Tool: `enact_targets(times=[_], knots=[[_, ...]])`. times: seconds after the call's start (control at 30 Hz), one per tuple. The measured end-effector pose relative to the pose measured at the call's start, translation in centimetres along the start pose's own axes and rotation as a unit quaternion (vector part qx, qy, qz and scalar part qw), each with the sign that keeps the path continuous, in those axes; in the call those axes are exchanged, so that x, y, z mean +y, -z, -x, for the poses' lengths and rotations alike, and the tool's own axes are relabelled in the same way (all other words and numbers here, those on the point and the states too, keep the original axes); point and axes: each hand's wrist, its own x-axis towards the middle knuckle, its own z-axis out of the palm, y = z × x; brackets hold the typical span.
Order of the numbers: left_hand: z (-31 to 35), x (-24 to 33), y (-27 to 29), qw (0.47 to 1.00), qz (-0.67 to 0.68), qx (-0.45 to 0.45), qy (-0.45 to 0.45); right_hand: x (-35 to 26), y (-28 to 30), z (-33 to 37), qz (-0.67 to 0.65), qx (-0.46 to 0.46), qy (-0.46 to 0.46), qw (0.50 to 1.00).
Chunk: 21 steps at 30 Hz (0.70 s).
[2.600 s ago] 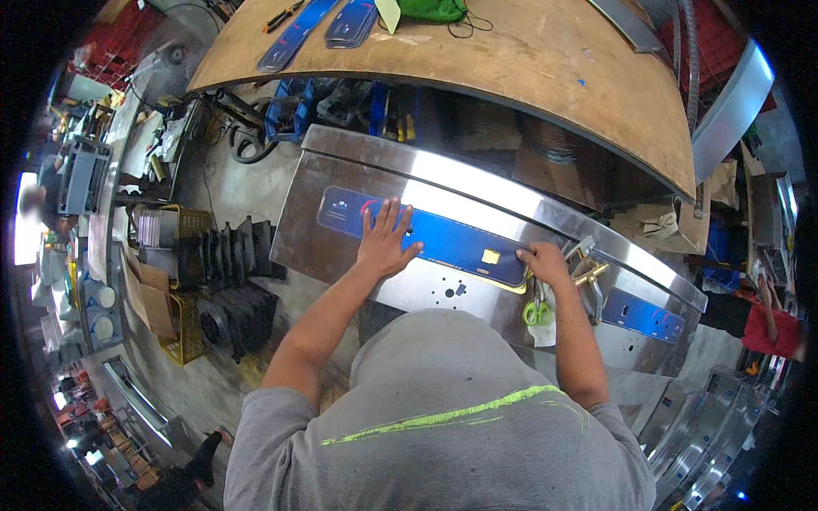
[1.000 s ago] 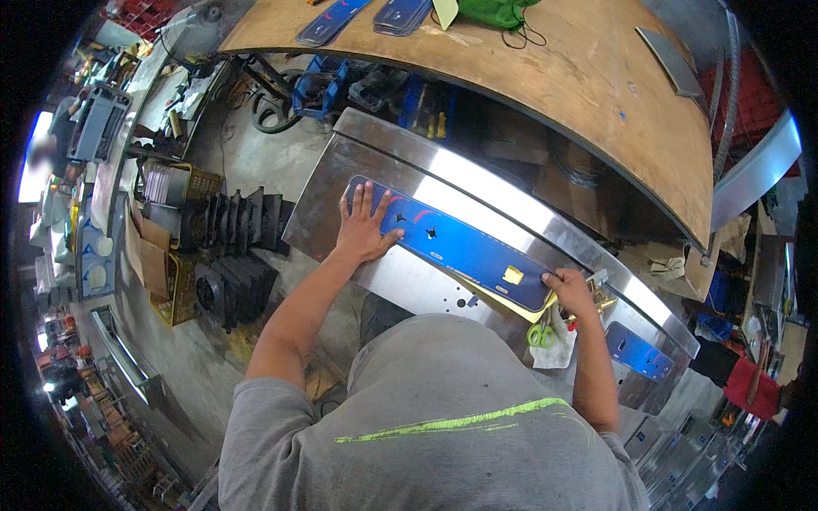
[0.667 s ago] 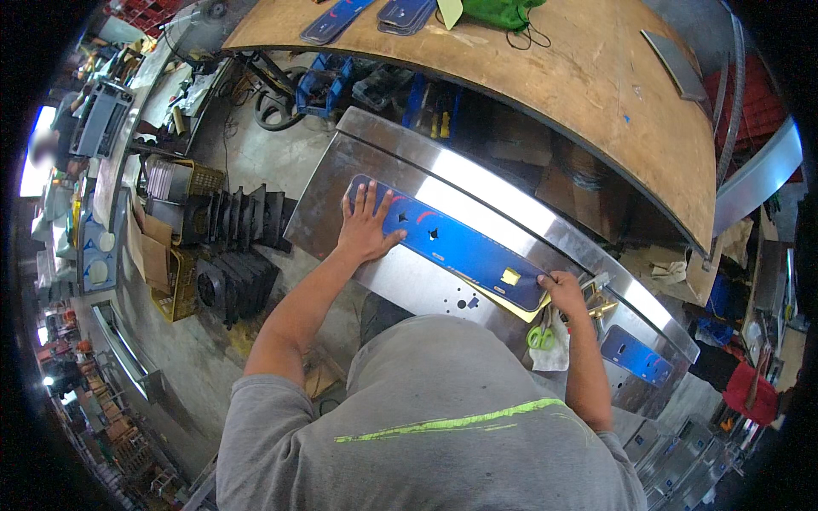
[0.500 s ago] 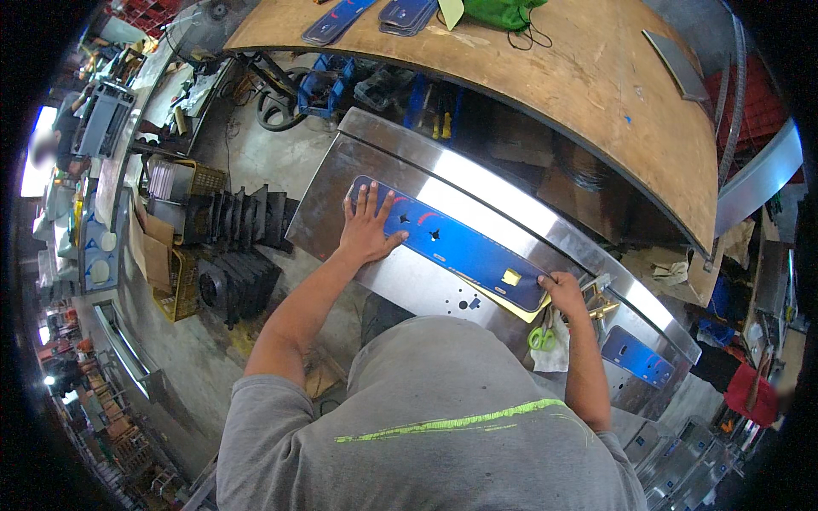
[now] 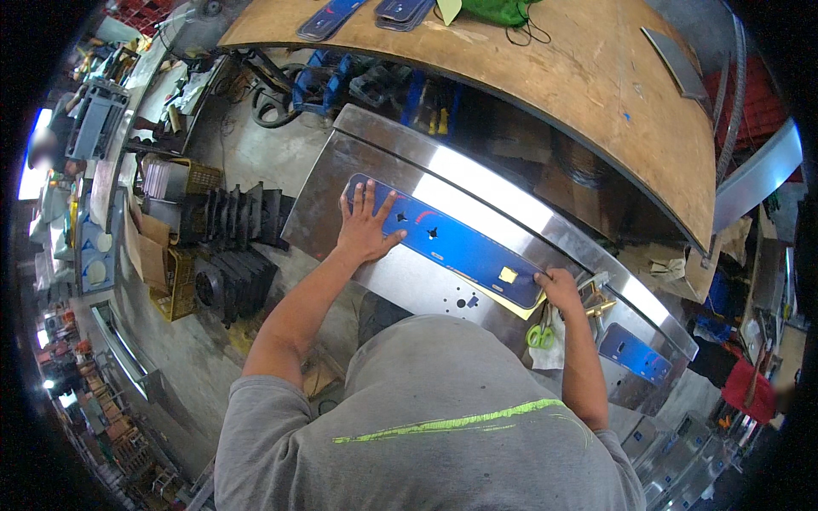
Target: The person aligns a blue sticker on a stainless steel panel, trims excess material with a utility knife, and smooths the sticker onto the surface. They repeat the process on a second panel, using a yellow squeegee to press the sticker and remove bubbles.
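Observation:
A long blue panel label (image 5: 464, 249) with rounded ends and cutouts lies slantwise on a shiny sheet-metal panel (image 5: 400, 285). Flat on its left end, my left hand (image 5: 366, 223) rests with the fingers spread. At the other end, my right hand (image 5: 558, 288) pinches the label's corner between thumb and fingers. Yellow backing paper (image 5: 503, 298) shows from under the label's lower edge. Green-handled scissors (image 5: 540, 335) lie on a white cloth (image 5: 550, 353) just below my right hand. Several holes in the metal show below the label.
A wooden table (image 5: 545, 77) stands beyond the metal, with more blue labels (image 5: 332, 17) and a green cloth (image 5: 486, 12) on it. A smaller blue label (image 5: 635, 353) is on the metal at right. Black stacked parts (image 5: 234, 281) and yellow crates (image 5: 176, 285) stand on the floor at left.
The whole view has shifted slightly. Both hands keep their places on the blue label, and nothing else has visibly moved.

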Motion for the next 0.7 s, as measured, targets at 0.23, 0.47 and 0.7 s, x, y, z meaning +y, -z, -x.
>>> enact_targets(times=[0.23,0.47,0.7], knots=[[-0.1,0.0,-1.2,0.999,0.021,0.042,-0.011,-0.9,0.4,0.2,0.013,-0.022,-0.034,0.999],[-0.2,0.4,-1.6,0.998,0.030,0.049,0.000,-0.7,-0.5,0.2,0.040,0.064,0.051,0.996],[-0.2,0.5,-1.7,0.998,0.037,0.051,0.007,-0.5,0.3,0.2,0.041,-0.005,-0.022,0.999]])
